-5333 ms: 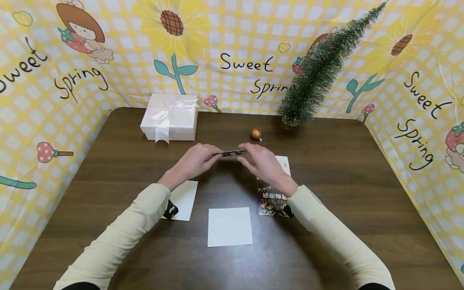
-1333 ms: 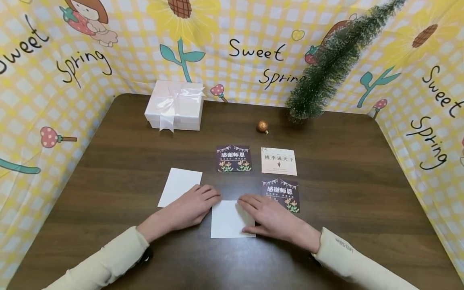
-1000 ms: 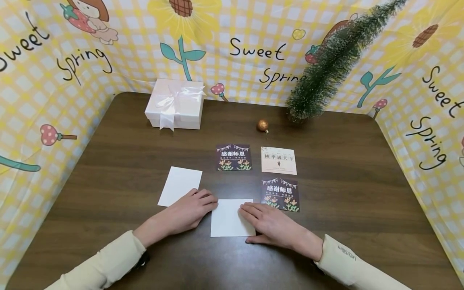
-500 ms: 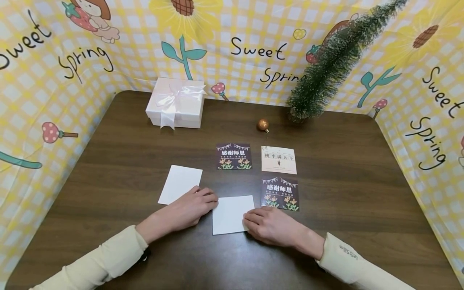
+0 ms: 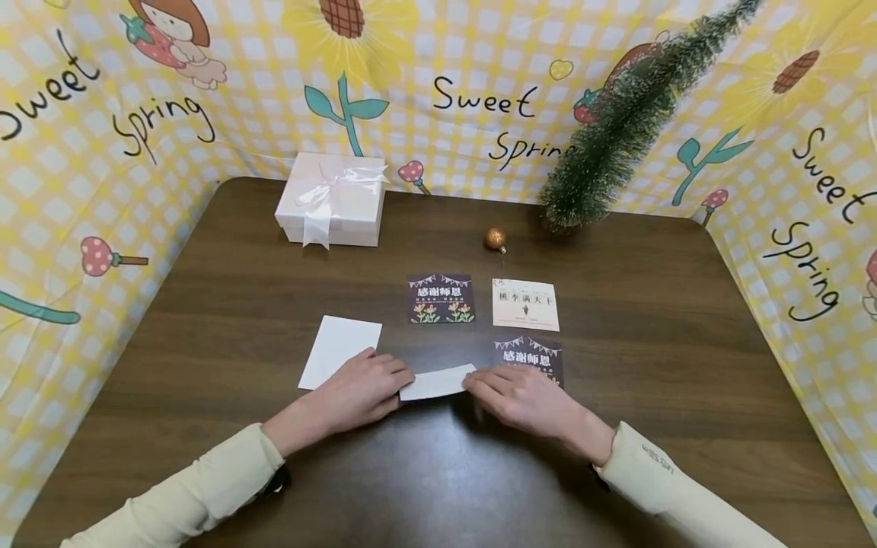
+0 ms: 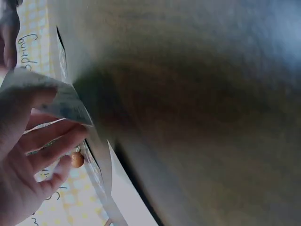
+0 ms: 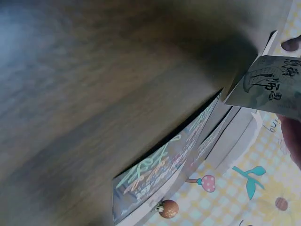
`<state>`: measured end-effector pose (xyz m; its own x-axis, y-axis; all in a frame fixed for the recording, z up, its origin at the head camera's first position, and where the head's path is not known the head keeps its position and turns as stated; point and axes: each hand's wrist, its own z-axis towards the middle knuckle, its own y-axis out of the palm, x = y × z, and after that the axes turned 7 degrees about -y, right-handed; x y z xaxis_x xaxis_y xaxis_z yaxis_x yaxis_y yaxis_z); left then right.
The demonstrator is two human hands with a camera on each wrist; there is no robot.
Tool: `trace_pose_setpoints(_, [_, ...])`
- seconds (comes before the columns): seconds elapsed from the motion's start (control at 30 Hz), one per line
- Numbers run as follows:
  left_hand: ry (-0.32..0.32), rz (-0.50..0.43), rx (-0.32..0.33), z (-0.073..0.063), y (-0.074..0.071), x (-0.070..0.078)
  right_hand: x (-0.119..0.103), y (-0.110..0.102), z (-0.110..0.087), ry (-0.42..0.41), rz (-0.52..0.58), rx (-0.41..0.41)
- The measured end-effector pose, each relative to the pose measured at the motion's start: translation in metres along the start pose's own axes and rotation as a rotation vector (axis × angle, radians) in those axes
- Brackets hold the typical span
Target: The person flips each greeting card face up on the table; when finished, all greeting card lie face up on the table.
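Note:
A card (image 5: 437,383), white side toward the head camera, is tilted up off the table between my hands. My left hand (image 5: 359,390) pinches its left edge, thumb on the printed face and fingers behind in the left wrist view. My right hand (image 5: 524,399) grips its right edge. Dark writing shows on the card's underside (image 7: 263,84) in the right wrist view. Another white card (image 5: 339,346) lies face down beyond my left hand. A dark flowered card (image 5: 441,299) and a cream card (image 5: 525,304) lie farther back. My right hand partly covers a second dark card (image 5: 527,358).
A white gift box (image 5: 331,202) with a ribbon stands at the back left. A copper-coloured bauble (image 5: 495,238) sits behind the cards. At the back right a small artificial tree (image 5: 603,144) leans by the patterned cloth (image 5: 466,61). The wooden table (image 5: 438,487) extends toward me.
Earlier, both hands held a card farther back; a dark card now lies there. The near white card, flat half a second ago, has been raised and tilted, with my right hand moving slightly upward.

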<state>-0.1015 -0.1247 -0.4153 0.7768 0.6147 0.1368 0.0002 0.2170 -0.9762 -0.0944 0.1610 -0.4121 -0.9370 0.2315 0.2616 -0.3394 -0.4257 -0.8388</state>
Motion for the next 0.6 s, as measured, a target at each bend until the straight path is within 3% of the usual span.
trace_pose_setpoints(0.1, [-0.037,-0.078,0.06,0.004,-0.002,0.001,0.006,0.003,0.002,0.095,0.081,0.05])
trace_pose_setpoints(0.2, [-0.099,-0.196,0.078,0.007,-0.007,0.001,0.011,0.006,0.005,0.227,0.187,0.096])
trace_pose_setpoints(0.33, [-0.202,-0.35,0.04,0.012,-0.014,-0.002,0.014,0.006,0.009,0.445,0.314,0.123])
trace_pose_setpoints(0.47, [-0.269,-0.485,-0.003,0.016,-0.021,-0.005,0.015,0.005,0.011,0.674,0.514,0.142])
trace_pose_setpoints(0.6, [-0.307,-0.631,-0.048,0.019,-0.027,-0.007,0.016,0.006,0.012,0.813,0.679,0.175])
